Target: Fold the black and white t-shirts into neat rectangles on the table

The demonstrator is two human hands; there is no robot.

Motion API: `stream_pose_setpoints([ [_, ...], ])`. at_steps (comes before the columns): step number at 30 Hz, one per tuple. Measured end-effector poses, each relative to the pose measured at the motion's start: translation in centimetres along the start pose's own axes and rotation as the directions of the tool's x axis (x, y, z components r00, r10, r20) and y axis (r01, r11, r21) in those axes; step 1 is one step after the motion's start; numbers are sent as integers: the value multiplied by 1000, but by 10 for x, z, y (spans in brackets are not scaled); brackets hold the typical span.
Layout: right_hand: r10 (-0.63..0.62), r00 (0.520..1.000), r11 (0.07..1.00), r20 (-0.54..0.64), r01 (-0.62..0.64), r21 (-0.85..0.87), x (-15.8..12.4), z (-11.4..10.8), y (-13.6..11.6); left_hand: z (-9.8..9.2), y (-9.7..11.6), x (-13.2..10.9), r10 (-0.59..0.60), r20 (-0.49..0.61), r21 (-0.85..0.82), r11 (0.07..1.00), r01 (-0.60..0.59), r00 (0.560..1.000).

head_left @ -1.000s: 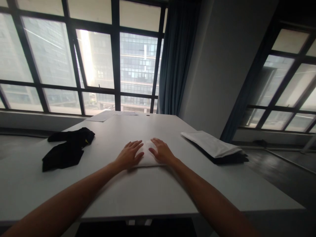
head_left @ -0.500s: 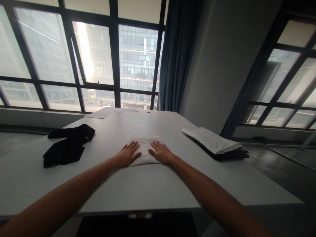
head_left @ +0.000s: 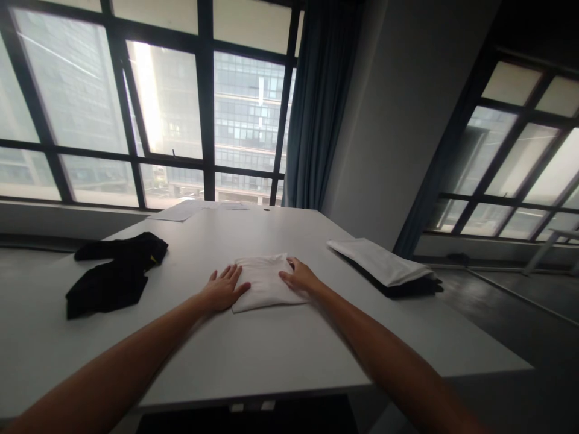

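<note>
A folded white cloth (head_left: 265, 280) lies flat in front of me, with a slightly uneven far edge. My left hand (head_left: 224, 289) rests at its left side, fingers spread and the thumb stretched over the fabric. At the cloth's right side, my right hand (head_left: 301, 277) has its thumb on top and its fingers curled round the edge; the fingertips are partly hidden.
The white table (head_left: 253, 355) spreads out under both arms. A crumpled black garment (head_left: 113, 271) lies to the left. Stacked at the right are a folded white fabric (head_left: 384, 260) and a black one (head_left: 414, 288). Paper sheets (head_left: 176, 211) lie at the far end.
My right hand has gone from lying flat on the cloth to gripping its right edge. My left hand has slid toward the left edge. The view has shifted slightly.
</note>
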State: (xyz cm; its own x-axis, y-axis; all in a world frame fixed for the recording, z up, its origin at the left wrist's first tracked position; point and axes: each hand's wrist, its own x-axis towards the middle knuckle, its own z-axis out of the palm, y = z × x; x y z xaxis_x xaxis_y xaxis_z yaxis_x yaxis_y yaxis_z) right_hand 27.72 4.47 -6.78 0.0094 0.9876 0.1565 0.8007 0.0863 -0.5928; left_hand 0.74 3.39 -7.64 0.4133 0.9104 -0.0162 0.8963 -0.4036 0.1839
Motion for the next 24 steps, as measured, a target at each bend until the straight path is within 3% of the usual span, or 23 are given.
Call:
stream_pose_setpoints([
  [3,217,976,951,-21,-206,230,21,-6,-6,-2,-2,1,20,-7,-24,1000,-20,1000],
  [5,314,943,857,114,-333,394,35,-11,-8,-4,-5,2,36,-5,-49,998,-36,999],
  [8,207,905,751,372,-391,533,49,-17,-7,-7,-9,2,53,5,-76,996,-52,999],
  [10,100,921,754,376,-317,575,53,-19,-3,-9,-12,2,41,4,-79,996,-41,999],
  [13,13,987,818,158,-102,566,56,-29,2,-9,-16,3,26,-1,-74,997,-26,1000],
  [16,-89,990,884,-109,128,449,63,-58,-1,-7,-17,3,34,26,-39,999,-33,999],
  [18,-152,958,890,-243,239,387,70,-90,-5,-6,-17,2,40,37,-11,999,-39,999],
  [21,-139,891,877,-433,313,364,80,-151,0,-5,-16,1,41,42,10,999,-42,998],
  [24,-19,798,902,-602,273,334,80,-213,34,-5,-14,0,30,44,34,999,-32,999],
])
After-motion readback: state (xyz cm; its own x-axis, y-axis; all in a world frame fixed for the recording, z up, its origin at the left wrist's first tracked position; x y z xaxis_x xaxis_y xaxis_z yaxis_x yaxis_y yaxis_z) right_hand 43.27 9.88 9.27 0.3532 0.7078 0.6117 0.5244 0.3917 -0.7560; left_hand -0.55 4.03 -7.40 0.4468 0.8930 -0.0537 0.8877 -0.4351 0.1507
